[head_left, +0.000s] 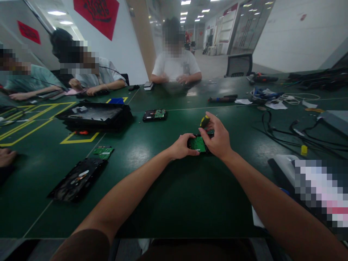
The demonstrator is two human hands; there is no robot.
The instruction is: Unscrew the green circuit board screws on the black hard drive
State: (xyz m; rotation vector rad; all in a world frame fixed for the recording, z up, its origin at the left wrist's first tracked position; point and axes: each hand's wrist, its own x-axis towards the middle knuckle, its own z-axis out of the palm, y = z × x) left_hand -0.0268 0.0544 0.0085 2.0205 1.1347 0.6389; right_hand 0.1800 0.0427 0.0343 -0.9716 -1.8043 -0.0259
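A small black hard drive (198, 144) with a green circuit board facing up lies on the dark green table (163, 188) in front of me. My left hand (181, 146) grips its left end. My right hand (217, 136) is over its right end and holds a screwdriver with a yellow and black handle (204, 121), tip pointing down onto the drive.
An opened black drive (77, 180) and a loose green board (103, 150) lie at left. A black tray (95, 116) and another drive (154, 115) sit farther back. Cables (293, 134) spread at right. Three people sit across the table; another hand (7, 156) rests at far left.
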